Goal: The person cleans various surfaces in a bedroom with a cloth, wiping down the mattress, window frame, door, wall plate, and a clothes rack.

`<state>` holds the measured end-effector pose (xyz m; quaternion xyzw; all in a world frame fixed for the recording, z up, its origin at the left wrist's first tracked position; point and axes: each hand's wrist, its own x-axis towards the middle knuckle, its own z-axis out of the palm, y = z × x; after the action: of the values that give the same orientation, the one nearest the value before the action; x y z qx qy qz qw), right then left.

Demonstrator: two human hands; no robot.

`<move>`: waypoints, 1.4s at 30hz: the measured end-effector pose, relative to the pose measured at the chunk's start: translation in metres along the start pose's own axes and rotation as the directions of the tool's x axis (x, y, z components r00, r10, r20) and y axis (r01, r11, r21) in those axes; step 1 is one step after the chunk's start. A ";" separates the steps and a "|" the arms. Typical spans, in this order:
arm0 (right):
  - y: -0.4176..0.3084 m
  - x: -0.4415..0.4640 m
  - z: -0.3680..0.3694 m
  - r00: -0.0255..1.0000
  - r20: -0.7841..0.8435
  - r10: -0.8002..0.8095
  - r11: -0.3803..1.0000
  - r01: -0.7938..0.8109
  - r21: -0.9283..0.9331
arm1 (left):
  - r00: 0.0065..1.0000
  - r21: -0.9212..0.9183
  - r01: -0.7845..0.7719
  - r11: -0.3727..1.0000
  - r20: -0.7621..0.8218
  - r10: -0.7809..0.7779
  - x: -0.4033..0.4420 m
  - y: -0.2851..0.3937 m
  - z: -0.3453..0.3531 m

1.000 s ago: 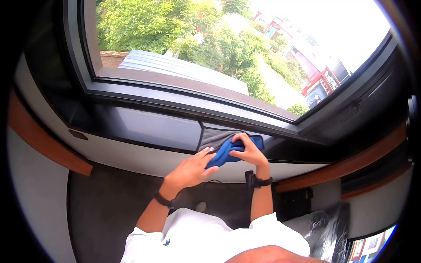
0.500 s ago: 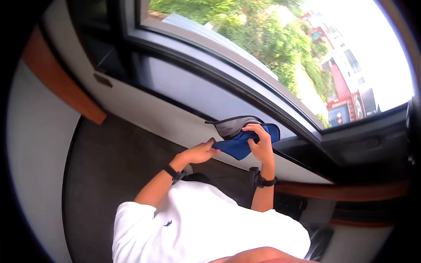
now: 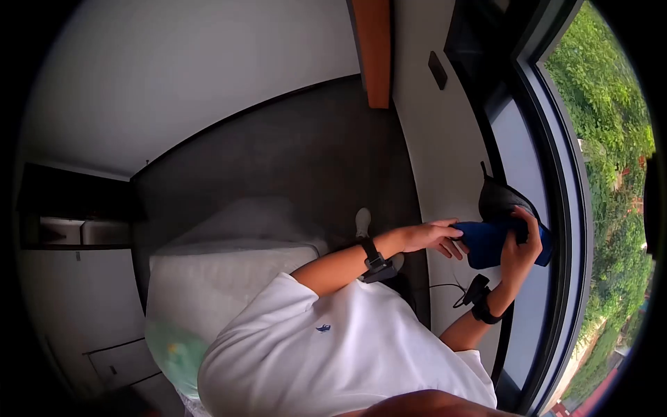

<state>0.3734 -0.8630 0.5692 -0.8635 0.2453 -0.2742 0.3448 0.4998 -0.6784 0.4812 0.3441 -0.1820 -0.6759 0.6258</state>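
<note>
We see dark wall recess (image 3: 76, 194) leftmost, then pale mattress (image 3: 229, 274), dark floor (image 3: 278, 153), wooden trim (image 3: 377, 59), white wall (image 3: 434, 146). Our left hand (image 3: 435, 238) pinches edge of blue-and-grey cloth (image 3: 485, 244); our right hand (image 3: 522, 247) grips its other side, fingers curled. Cloth near window sill (image 3: 515, 132); contact, we cannot tell. Window (image 3: 615, 139) rightmost, trees (image 3: 590, 62) outside.

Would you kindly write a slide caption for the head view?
Beside the window, the right hand holds a blue cloth, the left hand at its edge.
</note>
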 end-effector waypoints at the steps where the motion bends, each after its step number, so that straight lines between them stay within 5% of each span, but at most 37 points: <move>1: -0.006 -0.011 0.004 1.000 -0.025 -0.018 1.000 0.019 0.021 | 0.985 0.002 -0.170 0.985 -0.024 0.170 -0.018 0.000 -0.002; 2: -0.014 -0.002 0.017 0.999 -0.012 -0.050 0.999 0.050 0.017 | 0.941 -0.011 -0.336 0.942 -0.054 0.335 -0.027 0.013 -0.016; 4: -0.034 0.001 0.042 0.976 0.134 -0.170 0.984 0.176 -0.035 | 0.902 -0.009 -0.429 0.903 -0.071 0.427 -0.050 0.041 -0.020; 6: -0.052 0.000 0.089 0.939 0.311 -0.145 0.986 0.111 0.124 | 0.792 0.035 -0.608 0.793 -0.046 0.609 -0.075 0.066 -0.032; 7: -0.060 -0.002 0.109 0.889 0.430 -0.160 0.982 0.100 0.160 | 0.792 0.236 -0.591 0.771 -0.011 0.610 -0.093 0.079 -0.036; 9: -0.039 0.000 0.121 0.665 0.706 -0.242 0.961 0.064 0.268 | 0.820 0.434 -0.544 0.719 0.090 0.566 -0.101 0.090 -0.024; 12: -0.051 0.002 0.177 0.428 0.840 -0.334 0.916 -0.061 0.396 | 0.804 0.652 -0.465 0.599 0.028 0.593 -0.150 0.109 -0.035; 14: -0.070 0.014 0.225 0.146 0.947 -0.285 0.949 -0.099 0.300 | 0.694 0.696 -0.484 0.531 -0.065 0.717 -0.190 0.113 -0.061; 15: -0.097 0.019 0.249 0.117 0.945 -0.307 0.945 -0.083 0.317 | 0.616 0.708 -0.484 0.515 -0.142 0.775 -0.217 0.114 -0.077; 17: -0.152 0.031 0.282 0.157 0.889 -0.430 0.903 0.092 0.421 | 0.481 0.665 -0.535 0.521 -0.267 0.835 -0.260 0.123 -0.095; 21: -0.202 0.057 0.359 0.207 0.845 -0.493 0.869 0.173 0.464 | 0.408 0.594 -0.605 0.530 -0.340 0.847 -0.314 0.131 -0.119; 22: -0.205 0.062 0.373 0.254 0.802 -0.540 0.827 0.333 0.452 | 0.432 0.483 -0.630 0.608 -0.433 0.791 -0.322 0.128 -0.115; 24: -0.218 0.073 0.406 0.316 0.762 -0.565 0.789 0.477 0.387 | 0.252 0.589 -0.636 0.499 -0.452 0.856 -0.337 0.130 -0.130; 25: -0.231 0.075 0.427 0.419 0.734 -0.535 0.796 0.541 0.271 | 0.277 0.577 -0.642 0.505 -0.440 0.855 -0.350 0.132 -0.142; 26: -0.236 0.082 0.441 0.521 0.688 -0.505 0.797 0.587 0.141 | 0.197 0.649 -0.625 0.434 -0.407 0.892 -0.357 0.133 -0.150; 29: -0.214 0.106 0.467 0.652 0.576 -0.494 0.760 0.645 -0.078 | 0.058 0.790 -0.540 0.291 -0.311 0.949 -0.360 0.145 -0.183; 30: -0.218 0.118 0.463 0.676 0.576 -0.459 0.772 0.625 -0.117 | -0.034 0.866 -0.448 0.224 -0.267 0.963 -0.359 0.147 -0.193; 31: -0.229 0.136 0.456 0.625 0.758 -0.186 0.960 0.282 0.003 | -0.010 0.846 -0.476 0.240 -0.278 0.961 -0.359 0.154 -0.206; 32: -0.237 0.152 0.452 0.438 0.899 0.024 0.992 -0.125 0.035 | -0.049 0.885 -0.396 0.243 -0.285 0.957 -0.359 0.169 -0.225; 33: -0.238 0.166 0.451 0.417 0.909 0.007 0.971 -0.219 0.093 | -0.096 0.922 -0.306 0.238 -0.278 0.956 -0.355 0.186 -0.243; 34: -0.238 0.182 0.453 0.442 0.897 -0.002 0.972 -0.209 0.105 | -0.093 0.925 -0.316 0.213 -0.253 0.963 -0.347 0.205 -0.260; 36: -0.222 0.200 0.449 0.491 0.864 -0.115 0.848 -0.405 0.343 | 0.012 0.799 -0.470 0.375 -0.419 0.908 -0.328 0.231 -0.288; 37: -0.213 0.220 0.444 0.430 0.880 -0.200 0.848 -0.373 0.376 | 0.120 0.867 -0.298 0.399 -0.381 0.917 -0.319 0.245 -0.311; 38: -0.207 0.226 0.452 0.464 0.863 -0.201 0.835 -0.380 0.398 | 0.152 0.875 -0.294 0.385 -0.355 0.922 -0.301 0.259 -0.332; 40: -0.202 0.222 0.461 0.924 0.378 -0.049 0.443 -0.319 0.838 | 0.490 0.664 -0.436 0.608 -0.391 0.779 -0.255 0.291 -0.344; 41: -0.200 0.230 0.459 0.923 0.385 0.013 0.366 -0.363 0.857 | 0.536 0.658 -0.432 0.617 -0.362 0.762 -0.239 0.310 -0.350; 42: -0.212 0.235 0.465 0.926 0.360 0.116 0.268 -0.378 0.886 | 0.715 0.773 -0.201 0.601 -0.304 0.630 -0.222 0.335 -0.353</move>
<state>0.8932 -0.6563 0.5111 -0.4715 0.1298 -0.2087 0.8469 0.9814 -0.4479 0.5142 0.6748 -0.3112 -0.2527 0.6197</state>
